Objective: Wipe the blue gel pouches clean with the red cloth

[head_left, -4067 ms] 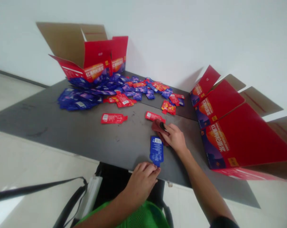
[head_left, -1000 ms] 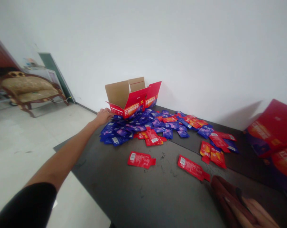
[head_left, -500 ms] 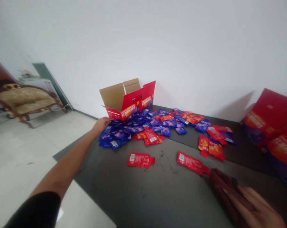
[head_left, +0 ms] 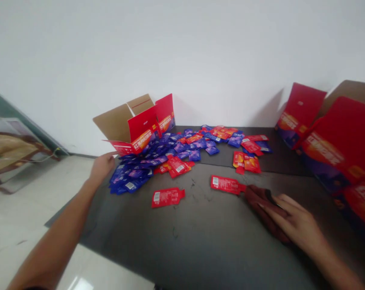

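Note:
My left hand [head_left: 102, 168] hangs loosely just past the table's left edge, beside a heap of blue sachets [head_left: 129, 175], and holds nothing I can see. My right hand [head_left: 297, 221] lies over a crumpled dark red cloth [head_left: 262, 211], its fingers on top of the fabric. The spout of a red sachet [head_left: 226, 184] almost meets the cloth. Another red sachet [head_left: 168, 197] lies alone in front of the heap. Mixed red and blue sachets [head_left: 206, 147] spread towards the back of the table.
The dark grey table [head_left: 182, 241] runs back to a white wall. An open red and brown cardboard carton [head_left: 130, 125] stands at the back left, with red cartons [head_left: 336, 137] at the right. A chair and a leaning board stand beyond the left edge.
The blue sachet near my left hand earlier no longer lies at the table's front. My left hand has shifted left of the heap, and my right hand shows more fully on the cloth as the view turned.

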Demonstrator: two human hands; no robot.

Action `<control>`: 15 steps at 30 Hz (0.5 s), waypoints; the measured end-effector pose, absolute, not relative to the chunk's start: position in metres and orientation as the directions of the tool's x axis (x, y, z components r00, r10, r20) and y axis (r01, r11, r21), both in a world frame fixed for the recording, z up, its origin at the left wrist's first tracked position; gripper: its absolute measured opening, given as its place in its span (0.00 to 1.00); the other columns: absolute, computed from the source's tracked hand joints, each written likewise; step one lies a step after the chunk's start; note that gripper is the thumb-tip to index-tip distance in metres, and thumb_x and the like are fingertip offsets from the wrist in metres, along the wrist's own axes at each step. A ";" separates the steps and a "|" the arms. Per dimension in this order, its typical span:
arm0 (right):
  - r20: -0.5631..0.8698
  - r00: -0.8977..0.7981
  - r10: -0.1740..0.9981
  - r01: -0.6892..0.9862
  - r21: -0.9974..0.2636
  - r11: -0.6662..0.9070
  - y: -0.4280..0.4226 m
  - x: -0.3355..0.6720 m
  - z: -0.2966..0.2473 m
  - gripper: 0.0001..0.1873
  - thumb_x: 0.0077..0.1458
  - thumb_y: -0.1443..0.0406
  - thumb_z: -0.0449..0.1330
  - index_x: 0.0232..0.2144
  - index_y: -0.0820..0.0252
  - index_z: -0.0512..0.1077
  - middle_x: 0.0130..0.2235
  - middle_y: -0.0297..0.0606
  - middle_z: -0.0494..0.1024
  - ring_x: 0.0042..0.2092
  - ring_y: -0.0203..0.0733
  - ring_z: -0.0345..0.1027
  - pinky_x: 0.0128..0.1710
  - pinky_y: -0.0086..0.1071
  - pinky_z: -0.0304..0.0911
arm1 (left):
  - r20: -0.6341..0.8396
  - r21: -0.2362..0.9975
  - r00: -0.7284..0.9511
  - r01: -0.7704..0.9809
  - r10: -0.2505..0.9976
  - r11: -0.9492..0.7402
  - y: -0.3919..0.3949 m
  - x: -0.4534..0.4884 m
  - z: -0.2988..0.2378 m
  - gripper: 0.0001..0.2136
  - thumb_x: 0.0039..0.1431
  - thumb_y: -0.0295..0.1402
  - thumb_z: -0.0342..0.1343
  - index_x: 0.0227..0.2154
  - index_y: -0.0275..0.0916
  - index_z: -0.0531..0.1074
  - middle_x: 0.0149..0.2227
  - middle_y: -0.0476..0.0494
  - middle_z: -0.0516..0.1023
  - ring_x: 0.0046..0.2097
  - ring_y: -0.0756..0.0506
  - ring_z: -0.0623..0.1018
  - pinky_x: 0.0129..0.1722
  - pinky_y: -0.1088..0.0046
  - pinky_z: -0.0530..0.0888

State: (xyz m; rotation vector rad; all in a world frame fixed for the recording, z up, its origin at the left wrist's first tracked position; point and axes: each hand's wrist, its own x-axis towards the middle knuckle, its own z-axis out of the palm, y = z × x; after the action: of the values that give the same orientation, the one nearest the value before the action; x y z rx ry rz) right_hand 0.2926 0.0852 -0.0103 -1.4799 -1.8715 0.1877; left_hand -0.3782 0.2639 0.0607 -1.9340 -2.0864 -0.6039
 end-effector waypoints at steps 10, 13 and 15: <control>0.359 -0.182 0.916 0.749 -0.552 0.365 0.077 0.270 0.011 0.19 0.65 0.50 0.56 0.43 0.55 0.79 0.34 0.39 0.74 0.36 0.43 0.71 0.34 0.33 0.66 | 0.487 0.122 0.439 0.821 0.755 -0.557 0.161 -0.154 0.091 0.20 0.72 0.48 0.44 0.39 0.42 0.77 0.38 0.44 0.81 0.39 0.43 0.80 0.42 0.68 0.74; 0.357 -0.206 0.911 0.731 -0.563 0.386 0.076 0.269 0.010 0.18 0.66 0.51 0.56 0.41 0.55 0.79 0.34 0.39 0.73 0.36 0.43 0.71 0.34 0.34 0.65 | 0.260 0.072 0.569 0.795 0.781 -0.603 0.175 -0.098 0.071 0.22 0.73 0.47 0.42 0.35 0.40 0.76 0.35 0.42 0.80 0.37 0.43 0.79 0.37 0.68 0.72; 0.359 -0.224 0.906 0.717 -0.569 0.402 0.076 0.269 0.009 0.17 0.67 0.52 0.56 0.42 0.55 0.79 0.35 0.39 0.73 0.37 0.43 0.71 0.35 0.34 0.64 | 0.192 0.077 0.566 0.806 0.802 -0.587 0.200 -0.071 0.060 0.20 0.73 0.44 0.43 0.35 0.39 0.76 0.36 0.40 0.80 0.39 0.42 0.79 0.39 0.68 0.72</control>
State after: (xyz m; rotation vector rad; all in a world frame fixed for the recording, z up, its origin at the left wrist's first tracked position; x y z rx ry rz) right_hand 0.2692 0.0764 0.0095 -1.3795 -2.0112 0.3728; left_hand -0.0706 0.1995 0.0601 -2.7624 -1.4188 -0.3230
